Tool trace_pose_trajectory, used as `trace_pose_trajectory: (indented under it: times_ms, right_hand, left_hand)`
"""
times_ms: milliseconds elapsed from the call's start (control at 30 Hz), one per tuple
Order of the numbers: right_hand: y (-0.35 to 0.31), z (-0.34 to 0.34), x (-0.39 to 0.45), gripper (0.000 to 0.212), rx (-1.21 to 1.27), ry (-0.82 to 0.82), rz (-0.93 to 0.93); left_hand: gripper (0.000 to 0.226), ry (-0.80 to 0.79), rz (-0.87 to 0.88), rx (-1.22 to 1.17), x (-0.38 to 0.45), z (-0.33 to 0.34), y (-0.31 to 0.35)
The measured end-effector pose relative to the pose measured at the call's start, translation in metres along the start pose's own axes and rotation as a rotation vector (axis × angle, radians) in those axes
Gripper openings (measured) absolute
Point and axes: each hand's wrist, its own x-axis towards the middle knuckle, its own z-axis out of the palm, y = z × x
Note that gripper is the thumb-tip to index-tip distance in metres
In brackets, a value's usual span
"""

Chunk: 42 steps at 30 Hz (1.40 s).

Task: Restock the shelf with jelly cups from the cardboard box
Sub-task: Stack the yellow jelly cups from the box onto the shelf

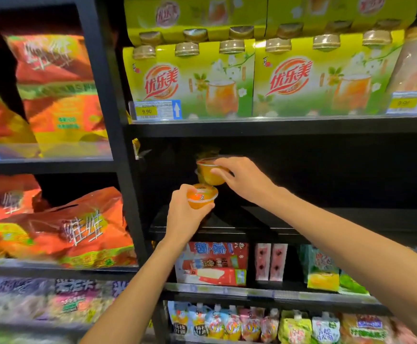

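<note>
The black metal shelf [326,220] sits mostly bare and dark, directly beneath the board carrying the yellow-green cardboard drink packs [190,80]. At its left end, near the black upright post [128,184], orange translucent plastic jelly cups [210,173] stand stacked; whether the lowest cup touches the shelf cannot be told.

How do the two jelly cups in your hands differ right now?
The right hand holds the upper jelly cup deeper in the dark shelf; the left hand holds the lower jelly cup nearer the front edge. The lower cup's lid faces the camera; the upper shows mostly its side. Both are orange.
</note>
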Motion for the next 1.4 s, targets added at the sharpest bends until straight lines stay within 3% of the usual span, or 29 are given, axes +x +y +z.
trace_pose_trajectory:
  times_ms: [233, 900, 1033, 1200, 1300, 1400]
  right_hand:
    - [-0.02, 0.029, 0.006, 0.037, 0.063, -0.021, -0.015]
    - [-0.037, 0.064, -0.01, 0.038, 0.125, 0.081, 0.059]
    - [-0.041, 0.058, -0.011, 0.037, 0.108, 0.087, 0.106]
    - [-0.044, 0.053, -0.019, 0.054, 0.115, 0.117, 0.16]
    - [-0.047, 0.051, -0.031, 0.054, 0.111, 0.202, 0.18]
    - [-0.052, 0.055, -0.051, 0.051, 0.145, 0.271, 0.17]
  left_hand:
    - [0.068, -0.014, -0.035, -0.089, -0.001, -0.002, -0.019]
    - [0.063, -0.054, -0.008, -0.108, 0.006, 0.008, -0.034]
    - [0.071, -0.078, -0.007, -0.095, 0.006, 0.005, -0.032]
    - [0.091, -0.123, -0.014, -0.044, 0.004, -0.004, -0.034]
    - [0.087, -0.099, 0.067, 0.019, -0.007, -0.013, -0.029]
    - [0.069, -0.051, 0.256, 0.061, -0.024, -0.026, -0.022]
